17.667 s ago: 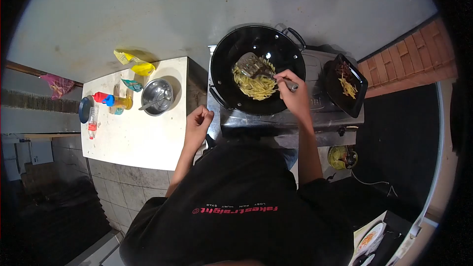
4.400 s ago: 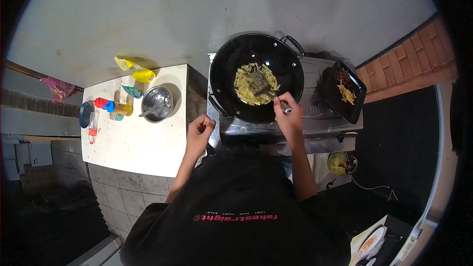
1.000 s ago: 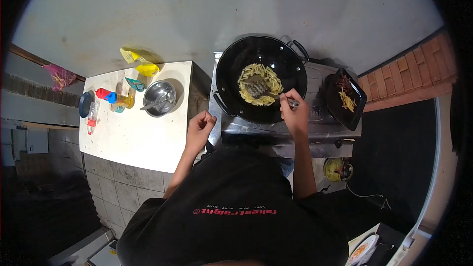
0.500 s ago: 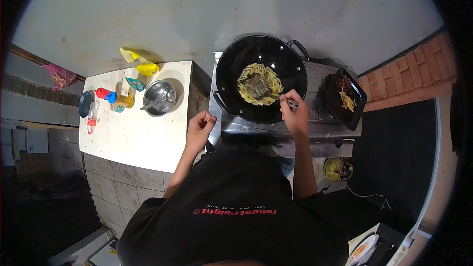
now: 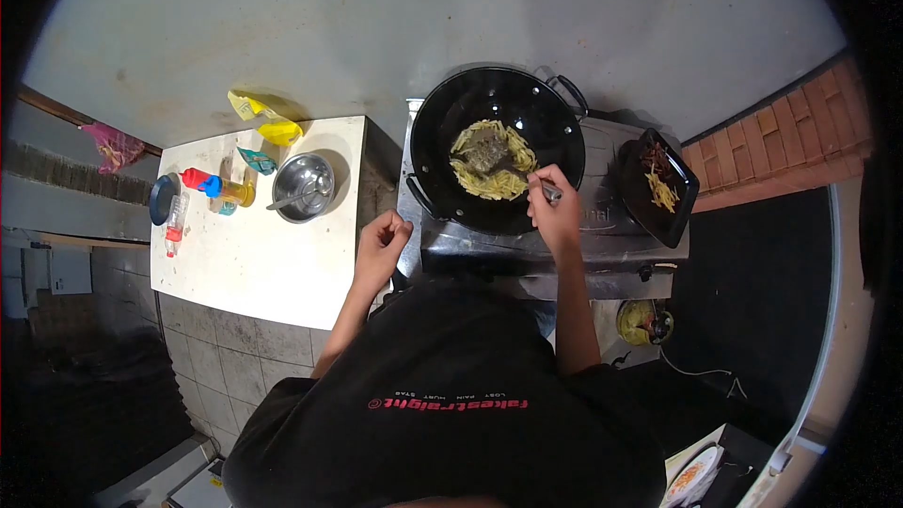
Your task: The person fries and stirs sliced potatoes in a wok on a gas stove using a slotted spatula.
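A black wok (image 5: 447, 103) sits on the metal stove (image 5: 602, 226). Pale yellow strips, like cut potatoes (image 5: 489, 185), lie in a ring at its bottom. Over the wok's near right rim, my right hand (image 5: 555, 202) is closed around the handle of a metal spatula (image 5: 550, 193). The spatula's head is down among the strips and hard to make out against the wet grey patch in the middle. My left hand (image 5: 384, 243) hovers with curled fingers left of the stove, near the wok's left handle; nothing shows in it.
Right of the wok, a black tray (image 5: 665, 216) holds dark pieces and yellow strips. On the white table (image 5: 254, 273) at left stand a steel bowl (image 5: 303, 188) with a spoon, several bottles and a yellow packet (image 5: 277, 127). A wall rises behind the stove.
My right hand has shifted slightly up and left with the spatula. The strips and the grey patch have moved a little within the wok. My left hand stays in place.
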`<state>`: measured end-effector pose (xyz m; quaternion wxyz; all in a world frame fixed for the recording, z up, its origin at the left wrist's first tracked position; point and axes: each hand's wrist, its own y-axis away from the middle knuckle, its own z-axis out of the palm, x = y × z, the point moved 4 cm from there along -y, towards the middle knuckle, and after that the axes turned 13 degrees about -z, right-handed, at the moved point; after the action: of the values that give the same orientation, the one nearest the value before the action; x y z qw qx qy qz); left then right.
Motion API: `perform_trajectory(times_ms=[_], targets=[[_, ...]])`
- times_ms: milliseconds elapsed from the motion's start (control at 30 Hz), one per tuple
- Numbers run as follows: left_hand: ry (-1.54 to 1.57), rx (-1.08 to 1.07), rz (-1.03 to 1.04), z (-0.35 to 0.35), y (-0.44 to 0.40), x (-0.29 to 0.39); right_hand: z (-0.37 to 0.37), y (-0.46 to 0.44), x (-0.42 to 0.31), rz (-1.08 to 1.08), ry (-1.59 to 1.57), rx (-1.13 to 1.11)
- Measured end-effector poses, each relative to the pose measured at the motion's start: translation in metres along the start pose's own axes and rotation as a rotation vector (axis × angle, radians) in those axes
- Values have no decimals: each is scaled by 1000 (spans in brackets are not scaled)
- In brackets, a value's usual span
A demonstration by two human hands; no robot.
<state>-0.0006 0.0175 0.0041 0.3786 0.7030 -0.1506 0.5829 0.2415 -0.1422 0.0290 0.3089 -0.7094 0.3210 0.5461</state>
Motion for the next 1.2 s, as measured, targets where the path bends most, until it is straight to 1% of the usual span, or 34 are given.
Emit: perform_trajectory(times_ms=[33,100,200,233,300,433,500,533,600,733,800,833,900,933,1000,1100,1133,1200], targets=[[4,4,4,0,-1,-1,0,0,2,-2,-1,-1],[8,16,7,-2,1,0,-2,1,-9,-275,267,27],[10,4,-11,-2,1,4,-3,4,-20,-309,283,11],[-3,7,5,-2,0,2,-3,2,-19,-308,283,14],[-16,8,21,-2,-1,2,0,-1,-4,14,-7,-26],[-42,18,-5,-1,0,5,4,-2,-6,-10,22,-2],[-33,16,-3,-1,0,3,1,-1,-17,-246,260,29],[-29,19,0,-2,-1,1,1,-1,-18,-245,260,30],[-27,18,2,-2,-2,1,-1,-2,-15,-111,138,-10],[-20,14,-11,-1,-4,3,-3,-5,-17,-102,96,-8],[-27,14,-4,-1,-4,1,-8,-2,-32,-123,199,-40],[-20,9,6,-1,-5,0,-11,-1,-40,-122,200,-37],[-15,3,16,-1,-5,0,-12,1,-58,-332,285,-130],[-21,4,10,-1,-4,0,-14,1,-56,-333,285,-129],[-26,5,5,-2,-4,0,-16,3,-60,-620,389,-151],[-2,8,0,-3,-4,1,-19,7,-60,-666,383,-114],[-11,12,6,-3,-5,1,-19,10,-60,-666,383,-116],[-22,15,9,-2,-3,2,-22,14,-40,-147,14,-19]])
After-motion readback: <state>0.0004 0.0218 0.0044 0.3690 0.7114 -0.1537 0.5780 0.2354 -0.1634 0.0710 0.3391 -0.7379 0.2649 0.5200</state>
